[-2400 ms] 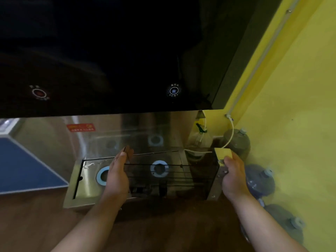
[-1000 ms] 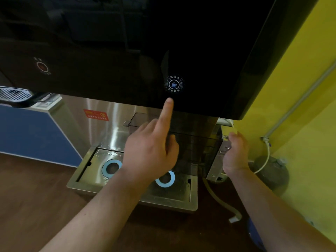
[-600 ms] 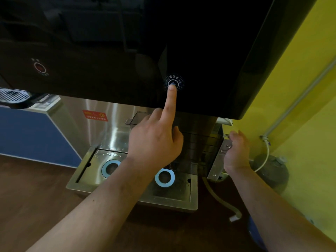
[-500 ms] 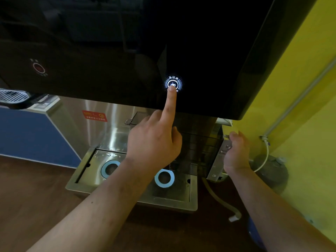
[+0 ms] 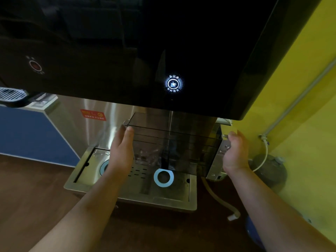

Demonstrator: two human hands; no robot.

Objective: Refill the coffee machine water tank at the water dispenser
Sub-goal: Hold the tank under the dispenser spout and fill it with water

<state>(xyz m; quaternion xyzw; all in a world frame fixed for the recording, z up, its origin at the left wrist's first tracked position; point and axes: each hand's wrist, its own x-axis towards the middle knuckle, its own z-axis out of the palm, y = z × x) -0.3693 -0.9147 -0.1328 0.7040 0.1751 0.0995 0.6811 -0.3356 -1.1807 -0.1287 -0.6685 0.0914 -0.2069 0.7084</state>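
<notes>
A smoky, see-through water tank [image 5: 174, 142] sits at the centre of the frame, held under the black glass front of the water dispenser [image 5: 127, 42]. A thin stream of water [image 5: 170, 128] drops from the underside of the panel into the tank, and splashing water shows at the tank's bottom left. Just above the stream, right of centre, a round cup-icon button [image 5: 173, 84] glows white-blue; a dim red round button [image 5: 35, 65] sits at the upper left of the panel.

The left hand [image 5: 121, 151] lies flat against the tank's left end, fingers straight and together, thumb at the top rim, pressing rather than curling round. The right hand [image 5: 236, 151] cups the tank's right end, where a metal bracket [image 5: 218, 157] runs down its side, with the fingers bent over the upper corner. Both hands together carry the tank above the steel drip tray [image 5: 131, 195]; whether its base touches the tray cannot be told.

On the tray, a pale blue ring [image 5: 163, 178] lies below the tank, and a second ring is partly hidden behind the left wrist. A red warning sticker [image 5: 93, 114] is on the steel back wall. At the right of the frame stand a yellow wall [image 5: 300, 124], a grey pipe [image 5: 298, 99], and a large water bottle [image 5: 269, 171] on the floor.
</notes>
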